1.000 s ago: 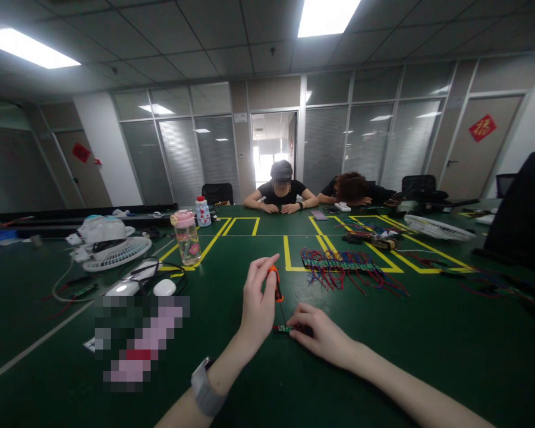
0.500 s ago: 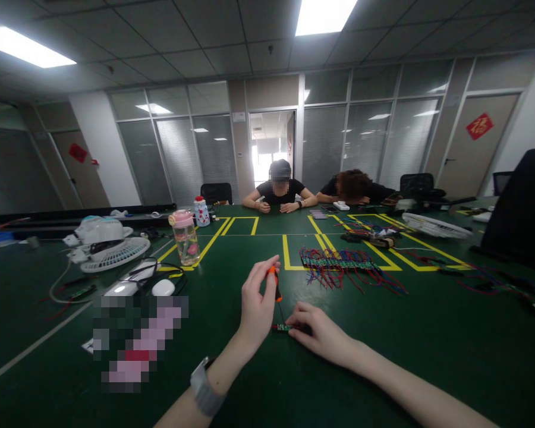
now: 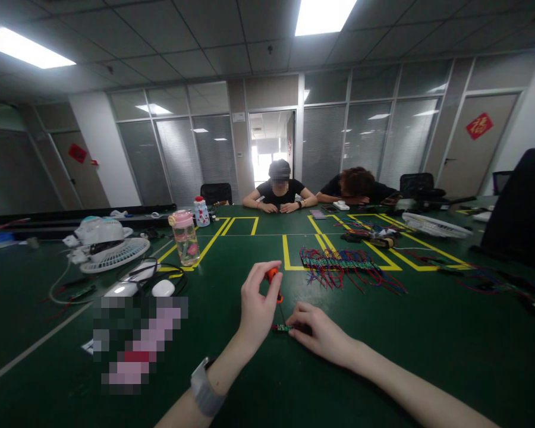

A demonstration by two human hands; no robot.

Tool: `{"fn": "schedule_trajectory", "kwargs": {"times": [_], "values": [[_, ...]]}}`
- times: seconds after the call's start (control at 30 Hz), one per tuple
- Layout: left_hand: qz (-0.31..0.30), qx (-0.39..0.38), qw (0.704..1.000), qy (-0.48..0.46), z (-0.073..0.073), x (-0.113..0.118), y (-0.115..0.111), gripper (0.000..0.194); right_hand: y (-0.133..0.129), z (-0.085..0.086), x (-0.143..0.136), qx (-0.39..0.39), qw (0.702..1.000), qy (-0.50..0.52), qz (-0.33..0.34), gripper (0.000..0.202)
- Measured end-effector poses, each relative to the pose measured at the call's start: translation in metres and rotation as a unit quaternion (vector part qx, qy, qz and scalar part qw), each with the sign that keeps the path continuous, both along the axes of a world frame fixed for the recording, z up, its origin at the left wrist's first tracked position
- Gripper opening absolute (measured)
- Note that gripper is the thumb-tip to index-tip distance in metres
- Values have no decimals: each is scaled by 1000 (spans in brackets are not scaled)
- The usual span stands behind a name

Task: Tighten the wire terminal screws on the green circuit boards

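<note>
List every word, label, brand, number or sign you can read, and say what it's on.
"福": red diamond on the right-hand door.
Red sign on the left-hand door: too blurred to read.
White notice on the back wall: too small to read.
Circuit board: any markings too small to read.

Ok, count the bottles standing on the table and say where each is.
2: the pink-lidded bottle, beyond and left of the left hand, and the red-capped bottle, farther back, slightly right. Clutter may hide others.
</note>
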State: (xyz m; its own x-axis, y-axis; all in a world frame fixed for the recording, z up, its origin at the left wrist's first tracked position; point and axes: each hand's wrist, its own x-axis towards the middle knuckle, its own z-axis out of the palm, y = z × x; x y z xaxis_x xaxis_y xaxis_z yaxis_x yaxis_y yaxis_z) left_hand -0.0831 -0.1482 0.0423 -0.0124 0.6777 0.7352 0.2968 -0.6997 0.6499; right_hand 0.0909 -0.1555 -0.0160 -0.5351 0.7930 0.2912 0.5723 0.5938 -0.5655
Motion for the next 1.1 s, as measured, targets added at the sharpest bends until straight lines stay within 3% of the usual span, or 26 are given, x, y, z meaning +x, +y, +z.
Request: {"fn": "schedule_trajectory", "kwargs": {"times": [0.1, 0.23, 0.43, 0.6, 0.8, 0.97, 1.1], "values": [[8, 12, 1000, 12, 2, 0, -2, 21, 1, -1, 0, 0, 1000, 2, -3, 14], [-47, -13, 999, 8, 3, 1, -3, 30, 1, -2, 0, 4, 1000, 4, -1, 14], [15, 11, 1000, 23, 2, 0, -3, 25, 0, 0, 0, 5, 1000, 4, 2, 14], [-43, -16, 999, -20, 1, 0, -1, 30, 0, 1, 0, 4, 1000, 5, 3, 14], [21, 18, 999, 20, 2, 0, -3, 20, 0, -1, -1, 5, 1000, 0, -2, 15], [-44, -8, 999, 6, 1, 0, -4, 31, 1, -1, 0, 7, 1000, 2, 2, 14], [8, 11, 1000, 22, 4, 0, -4, 19, 1, 0, -1, 7, 1000, 0, 0, 13]]}}
